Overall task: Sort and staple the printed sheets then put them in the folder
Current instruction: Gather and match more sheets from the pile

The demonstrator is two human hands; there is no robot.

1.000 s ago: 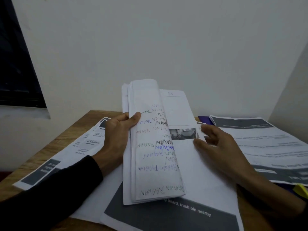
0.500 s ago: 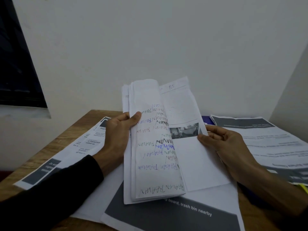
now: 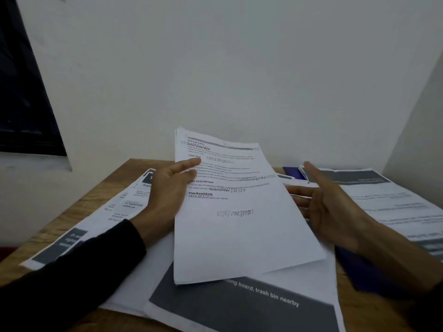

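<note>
- The job looks to be in its sorting stage: I see no stapler anywhere, and nothing has gone into the folder.
- The left hand holds a stack of printed sheets by its left edge, fingers stretched flat across the top page; the thumb is hidden, so I cannot tell how firmly it grips from beneath.
- The stack is tilted, its far end raised toward the wall and its near end resting on the loose pages in the middle of the table.
- The right hand is open, fingers straight and spread, just beside the stack's right edge and holding nothing.
- More printouts lie along the table's left edge, along its right edge, and at the near edge under the stack.
- A dark blue folder shows at the right side, mostly buried under paper and the right forearm.
- Next, I judge, the stack needs squaring with both hands before stapling; the folder must be uncovered first.
</note>
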